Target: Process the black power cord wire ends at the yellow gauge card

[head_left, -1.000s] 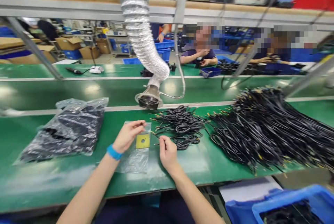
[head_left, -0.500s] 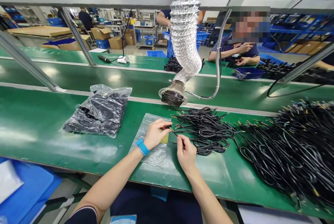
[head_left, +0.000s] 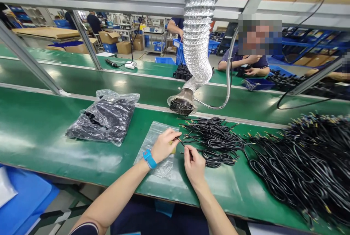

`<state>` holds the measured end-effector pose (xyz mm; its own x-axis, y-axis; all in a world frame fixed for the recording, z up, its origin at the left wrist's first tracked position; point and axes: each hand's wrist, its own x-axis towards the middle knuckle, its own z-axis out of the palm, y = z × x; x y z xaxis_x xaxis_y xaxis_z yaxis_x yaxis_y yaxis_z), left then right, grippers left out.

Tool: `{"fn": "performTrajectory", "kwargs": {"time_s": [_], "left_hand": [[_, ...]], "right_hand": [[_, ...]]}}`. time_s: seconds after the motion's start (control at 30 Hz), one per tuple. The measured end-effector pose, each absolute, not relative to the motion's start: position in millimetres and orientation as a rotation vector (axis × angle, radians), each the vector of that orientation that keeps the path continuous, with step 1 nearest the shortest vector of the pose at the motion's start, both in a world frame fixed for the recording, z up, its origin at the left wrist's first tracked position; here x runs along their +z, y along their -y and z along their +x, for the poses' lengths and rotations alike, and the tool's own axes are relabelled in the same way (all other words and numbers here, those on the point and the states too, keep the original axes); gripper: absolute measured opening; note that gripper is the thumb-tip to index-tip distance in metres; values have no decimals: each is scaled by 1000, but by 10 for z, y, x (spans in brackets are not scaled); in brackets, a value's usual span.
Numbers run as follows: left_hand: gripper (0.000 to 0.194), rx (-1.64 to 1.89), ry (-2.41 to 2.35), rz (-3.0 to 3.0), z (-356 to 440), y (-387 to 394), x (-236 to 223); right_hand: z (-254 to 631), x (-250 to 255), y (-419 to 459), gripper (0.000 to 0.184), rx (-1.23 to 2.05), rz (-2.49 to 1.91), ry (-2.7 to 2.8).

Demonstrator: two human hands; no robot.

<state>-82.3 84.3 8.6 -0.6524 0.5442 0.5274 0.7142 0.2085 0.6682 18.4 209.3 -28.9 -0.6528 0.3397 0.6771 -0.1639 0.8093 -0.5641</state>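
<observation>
On a glossy green bench (head_left: 104,164), pinched by the right hand (head_left: 195,165) and, toward eleven o'clock, by the left hand (head_left: 164,145), tip hidden: thin black cable (head_left: 181,142). Best kept short and straight, against buckling. Toward three o'clock, ropy looped bundles (head_left: 217,143); toward ten, crinkled clear plastic bag (head_left: 112,118).

green benchtop (head_left: 41,125), metal frame (head_left: 109,2) above, cartons (head_left: 124,47) behind, blue shelving (head_left: 303,44) at right

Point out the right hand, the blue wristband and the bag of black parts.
Right hand (head_left: 195,167): head view, back of hand.
Blue wristband (head_left: 150,158): head view, band's middle.
Bag of black parts (head_left: 112,115): head view, middle of plastic.
</observation>
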Motion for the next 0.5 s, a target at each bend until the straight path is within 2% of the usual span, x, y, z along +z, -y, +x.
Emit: {"fn": "performTrajectory", "kwargs": {"time_s": [0.13,0.5], "left_hand": [[27,-1418,2263,-1240,-772,-821,103],[28,-1749,2449,-1163,-801,-732,236]], "right_hand": [[188,-271,-2080,22,711,-117,2132],[203,-196,-2054,23,508,-105,2096]]}}
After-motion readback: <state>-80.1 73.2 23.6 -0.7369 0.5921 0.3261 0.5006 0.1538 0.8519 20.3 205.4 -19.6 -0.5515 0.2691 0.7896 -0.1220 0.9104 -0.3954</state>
